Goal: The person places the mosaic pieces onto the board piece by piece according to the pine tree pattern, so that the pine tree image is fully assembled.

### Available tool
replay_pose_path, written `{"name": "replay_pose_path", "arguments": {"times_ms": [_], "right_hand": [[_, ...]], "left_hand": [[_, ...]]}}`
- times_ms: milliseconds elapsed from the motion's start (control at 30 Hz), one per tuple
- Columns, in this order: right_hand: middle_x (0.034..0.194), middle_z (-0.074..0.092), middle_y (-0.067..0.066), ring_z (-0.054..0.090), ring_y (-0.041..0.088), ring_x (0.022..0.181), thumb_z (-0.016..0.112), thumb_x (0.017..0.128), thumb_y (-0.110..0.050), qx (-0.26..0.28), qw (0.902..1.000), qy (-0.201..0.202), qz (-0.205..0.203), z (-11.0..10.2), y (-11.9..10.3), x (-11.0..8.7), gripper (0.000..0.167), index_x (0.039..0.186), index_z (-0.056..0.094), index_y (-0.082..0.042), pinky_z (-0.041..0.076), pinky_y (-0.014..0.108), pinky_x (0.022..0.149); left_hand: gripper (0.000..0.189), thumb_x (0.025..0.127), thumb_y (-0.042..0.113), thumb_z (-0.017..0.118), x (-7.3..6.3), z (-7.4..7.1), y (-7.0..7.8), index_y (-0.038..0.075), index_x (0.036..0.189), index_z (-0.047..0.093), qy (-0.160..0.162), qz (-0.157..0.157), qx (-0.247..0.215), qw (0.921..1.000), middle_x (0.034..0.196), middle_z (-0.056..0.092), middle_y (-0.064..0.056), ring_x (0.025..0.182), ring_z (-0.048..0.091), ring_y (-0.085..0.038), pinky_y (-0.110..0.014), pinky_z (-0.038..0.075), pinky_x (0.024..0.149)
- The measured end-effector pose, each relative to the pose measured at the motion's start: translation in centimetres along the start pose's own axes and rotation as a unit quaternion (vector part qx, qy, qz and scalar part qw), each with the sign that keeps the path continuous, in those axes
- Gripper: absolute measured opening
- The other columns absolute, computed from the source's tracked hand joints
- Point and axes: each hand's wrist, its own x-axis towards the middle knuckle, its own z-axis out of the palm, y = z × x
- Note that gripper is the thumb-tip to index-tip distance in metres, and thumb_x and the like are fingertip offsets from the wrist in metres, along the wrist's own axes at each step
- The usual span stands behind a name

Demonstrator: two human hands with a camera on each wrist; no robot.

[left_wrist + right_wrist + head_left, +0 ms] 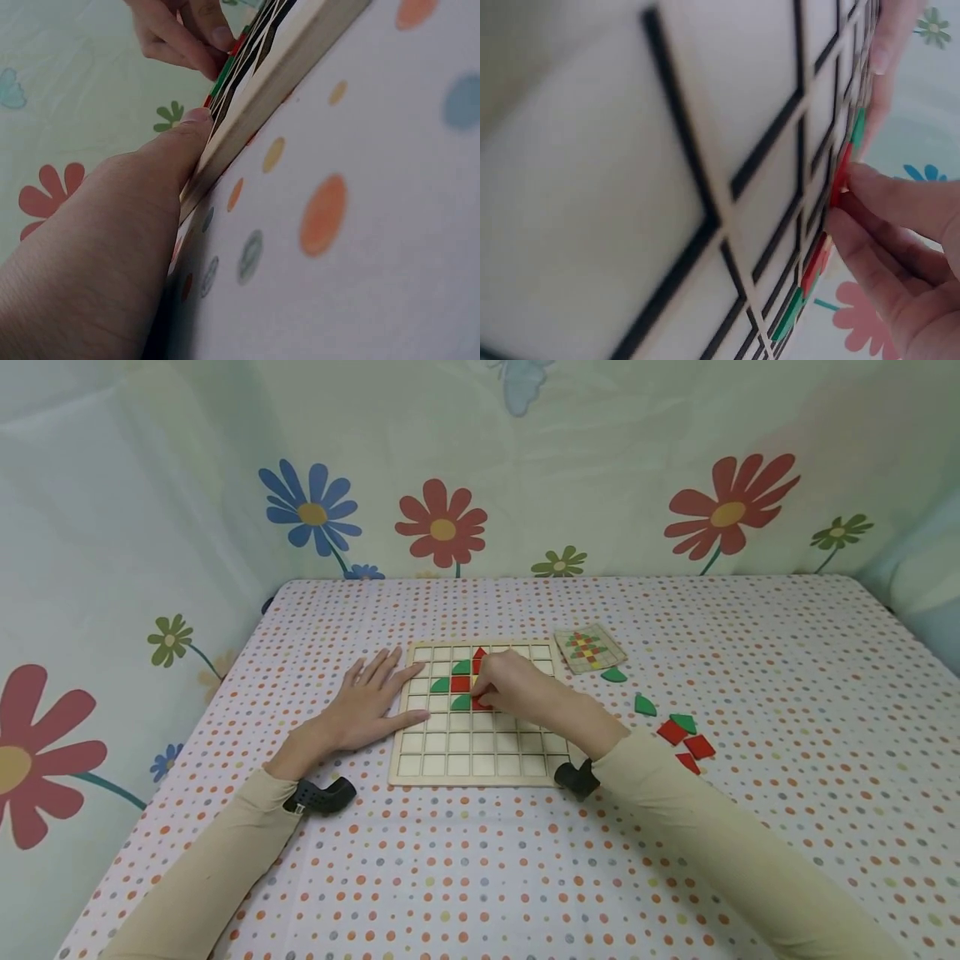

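A wooden grid board (483,766) lies flat, with green quarter-round pieces (440,685) and red pieces (460,684) in some upper cells. My right hand (521,687) is over these cells. Its thumb and fingers pinch a red square piece (841,174) at the board's surface, as the right wrist view shows; the hand covers some neighbouring cells in the head view. Fingers spread, my left hand (363,706) rests at the board's left edge. In the left wrist view its thumb (191,127) touches the board's rim (247,120).
Right of the board's top corner lies a small pattern card (609,647) with a coloured design. Loose green pieces (644,705) and red pieces (700,746) are scattered on the dotted tablecloth (787,718) to the right. A flowered curtain (592,468) hangs behind the table.
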Motion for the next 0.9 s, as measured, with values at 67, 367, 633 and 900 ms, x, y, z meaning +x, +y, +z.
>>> {"name": "replay_pose_path", "arguments": {"times_ms": [67, 367, 633, 900], "right_hand": [[0.105, 0.078, 0.014, 0.073, 0.027, 0.101, 0.075, 0.095, 0.002, 0.019, 0.9998, -0.001, -0.003, -0.1, 0.2, -0.6, 0.015, 0.108, 0.08, 0.004, 0.06, 0.032, 0.083], [0.128, 0.073, 0.012, 0.069, 0.028, 0.117, 0.068, 0.103, -0.012, 0.099, 0.9948, -0.017, 0.021, -3.1, 1.1, -6.3, 0.028, 0.129, 0.073, -0.002, 0.057, 0.045, 0.096], [0.125, 0.073, 0.011, 0.067, 0.03, 0.113, 0.074, 0.099, -0.012, 0.057, 0.9948, 0.036, 0.076, -5.9, 2.9, -11.0, 0.027, 0.124, 0.075, -0.003, 0.057, 0.052, 0.095], [0.115, 0.074, 0.018, 0.069, 0.032, 0.102, 0.077, 0.095, -0.009, 0.017, 0.9871, 0.085, 0.134, -6.4, 6.0, -13.3, 0.027, 0.119, 0.075, 0.004, 0.058, 0.053, 0.09]], "left_hand": [[0.085, 0.102, 0.063, 0.051, -0.1, 0.1, 0.0, 0.021, 0.169, 0.021, 0.001, -0.001, 0.0, 1.0, 0.176, 0.001, -0.016, 0.162, -0.002, -0.035, -0.063, -0.002, 0.125], [0.087, 0.102, 0.065, 0.05, -0.1, 0.2, -0.2, 0.02, 0.169, 0.02, 0.002, -0.001, 0.005, 1.0, 0.175, 0.001, -0.017, 0.161, -0.002, -0.036, -0.063, -0.002, 0.125], [0.086, 0.102, 0.062, 0.053, -0.1, 0.1, -0.2, 0.019, 0.169, 0.021, 0.006, -0.002, 0.004, 1.0, 0.175, 0.003, -0.019, 0.161, -0.001, -0.038, -0.064, -0.001, 0.125], [0.085, 0.102, 0.062, 0.051, 0.0, 0.4, -0.1, 0.021, 0.169, 0.02, 0.003, -0.003, 0.006, 1.0, 0.175, 0.002, -0.017, 0.161, -0.001, -0.036, -0.062, -0.002, 0.126]]}}
